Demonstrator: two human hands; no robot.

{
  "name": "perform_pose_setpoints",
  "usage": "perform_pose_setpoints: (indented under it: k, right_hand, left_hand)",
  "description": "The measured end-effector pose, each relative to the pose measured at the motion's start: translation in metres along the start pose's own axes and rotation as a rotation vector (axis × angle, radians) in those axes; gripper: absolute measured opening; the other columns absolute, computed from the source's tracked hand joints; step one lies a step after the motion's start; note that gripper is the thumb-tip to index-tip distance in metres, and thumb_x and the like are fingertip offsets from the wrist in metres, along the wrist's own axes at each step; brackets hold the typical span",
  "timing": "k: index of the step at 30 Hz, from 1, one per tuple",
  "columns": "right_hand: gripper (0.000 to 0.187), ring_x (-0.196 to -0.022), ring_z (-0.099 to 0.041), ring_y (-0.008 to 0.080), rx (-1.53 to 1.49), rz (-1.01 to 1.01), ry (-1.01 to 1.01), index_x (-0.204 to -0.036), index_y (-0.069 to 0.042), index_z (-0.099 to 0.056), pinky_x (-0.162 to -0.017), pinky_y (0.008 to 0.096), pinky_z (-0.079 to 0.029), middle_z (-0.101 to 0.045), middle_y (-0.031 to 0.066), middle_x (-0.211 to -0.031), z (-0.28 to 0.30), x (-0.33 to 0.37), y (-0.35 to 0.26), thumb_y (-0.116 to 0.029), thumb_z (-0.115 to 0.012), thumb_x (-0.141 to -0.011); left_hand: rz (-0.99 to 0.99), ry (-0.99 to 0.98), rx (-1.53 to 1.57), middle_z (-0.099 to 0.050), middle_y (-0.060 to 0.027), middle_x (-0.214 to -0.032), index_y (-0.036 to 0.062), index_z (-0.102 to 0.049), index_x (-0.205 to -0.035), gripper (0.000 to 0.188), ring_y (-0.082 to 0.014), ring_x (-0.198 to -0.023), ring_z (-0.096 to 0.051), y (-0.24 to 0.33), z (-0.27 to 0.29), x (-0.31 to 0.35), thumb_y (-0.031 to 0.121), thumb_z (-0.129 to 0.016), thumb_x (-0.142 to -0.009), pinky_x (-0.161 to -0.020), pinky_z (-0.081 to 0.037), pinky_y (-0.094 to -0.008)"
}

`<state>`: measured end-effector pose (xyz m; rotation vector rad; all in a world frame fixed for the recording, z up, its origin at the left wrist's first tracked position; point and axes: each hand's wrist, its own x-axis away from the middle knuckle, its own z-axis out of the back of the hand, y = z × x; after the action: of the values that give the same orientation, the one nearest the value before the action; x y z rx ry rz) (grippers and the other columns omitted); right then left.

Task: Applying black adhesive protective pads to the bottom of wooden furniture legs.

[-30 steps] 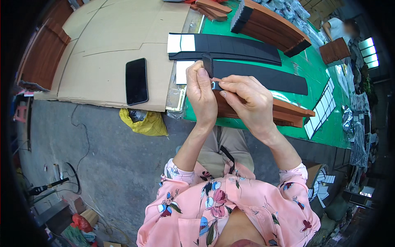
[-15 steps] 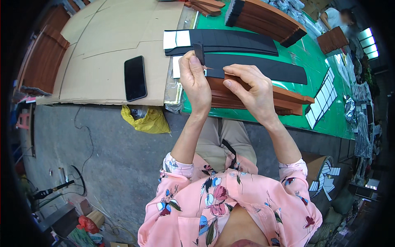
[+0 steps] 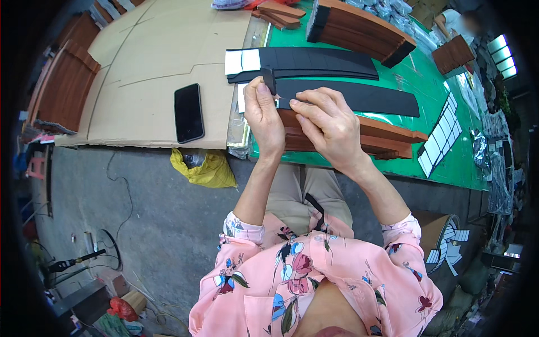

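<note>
"Wood [image 3: 387,130], long and brown, lies under the fingers of our right hand [image 3: 332,128]. What does our left hand [image 3: 266,122] do?"

"Its thumb and first finger squeeze a thin black strip [image 3: 269,80], which sticks up past the fingertips."

"And our right fingers?"

"They are bent, and the tips touch a black piece [image 3: 284,104] at the left end of the wood. We can't tell if they pinch it or just press. The thumb sits just below them."

"Are the strip and the black piece joined?"

"That bit is too small, so we can't tell."

"What else is near us?"

"Just past our right fingers lies a flat black sheet [image 3: 359,99]. Farther past them is a pile of black sheets [image 3: 320,60] with a white end. Well to the left of our left fingers, a phone [image 3: 188,112] rests on cardboard [image 3: 151,104]. Well to the right of our right fingers, a sheet of white blocks [image 3: 441,137] lies on the green table [image 3: 401,78]."
</note>
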<state>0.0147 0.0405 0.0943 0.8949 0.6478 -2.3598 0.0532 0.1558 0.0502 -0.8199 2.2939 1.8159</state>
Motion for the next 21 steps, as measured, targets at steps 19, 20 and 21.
perform_pose_setpoints:
  k: [19, 20, 21]
  right_hand:
    - [0.023, -0.071, -0.058, 0.0239, -0.279, -0.069, 0.186, -0.092, -0.005, -0.063, -0.061, 0.0321, -0.046, -0.062, 0.0082, -0.084, 0.079, 0.018, -0.016, -0.003, -0.068, -0.069]
    - [0.024, -0.071, -0.058, 0.0247, -0.346, -0.119, 0.191, -0.092, -0.005, -0.062, -0.061, 0.0321, -0.045, -0.062, 0.0079, -0.083, 0.084, 0.025, -0.018, -0.003, -0.068, -0.069]
    - [0.025, -0.073, -0.06, 0.0222, -0.37, -0.161, 0.153, -0.095, -0.003, -0.062, -0.061, 0.0299, -0.047, -0.062, 0.0083, -0.088, 0.089, 0.035, -0.018, -0.004, -0.068, -0.071]
  left_hand:
    - [0.337, -0.464, 0.334, -0.053, -0.0166, -0.111, 0.0002, -0.05, -0.102, 0.028, -0.0166, -0.087, -0.056, 0.075, 0.012, 0.062, 0.025, -0.04, -0.095, -0.077, -0.044, -0.0268]
    - [0.249, -0.444, 0.184, -0.053, -0.0151, -0.11, -0.0005, -0.048, -0.108, 0.026, -0.015, -0.088, -0.055, 0.073, 0.005, 0.07, 0.021, -0.04, -0.095, -0.078, -0.043, -0.0266]
    - [0.156, -0.424, 0.038, -0.053, -0.0135, -0.109, -0.0012, -0.047, -0.113, 0.026, -0.0134, -0.09, -0.053, 0.073, -0.004, 0.075, 0.017, -0.041, -0.095, -0.08, -0.042, -0.0264]
